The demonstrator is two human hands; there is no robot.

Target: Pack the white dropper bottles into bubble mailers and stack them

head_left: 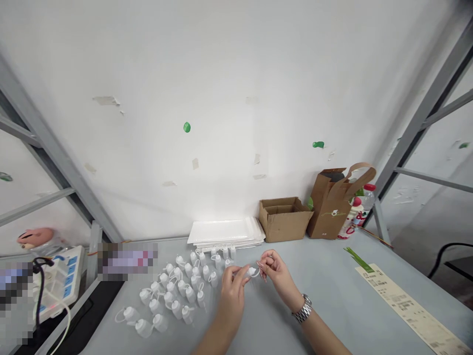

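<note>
Both my hands meet over the grey table (332,291), pinching one small white plastic bottle (253,271) between them. My left hand (233,285) has its fingertips closed on the bottle's left side. On the bottle's right side my right hand (275,273), with a metal watch at the wrist, is closed in the same way. Just left of my hands lie several identical small white bottles (181,291) with looped caps, in rough rows on the table.
A stack of white flat sheets (225,231) lies against the wall. Right of it stand an open cardboard box (284,217), a brown paper bag (332,207) and a bottle with a red cap (365,197). A long printed paper strip (406,305) lies at right. A power strip (61,281) sits at far left.
</note>
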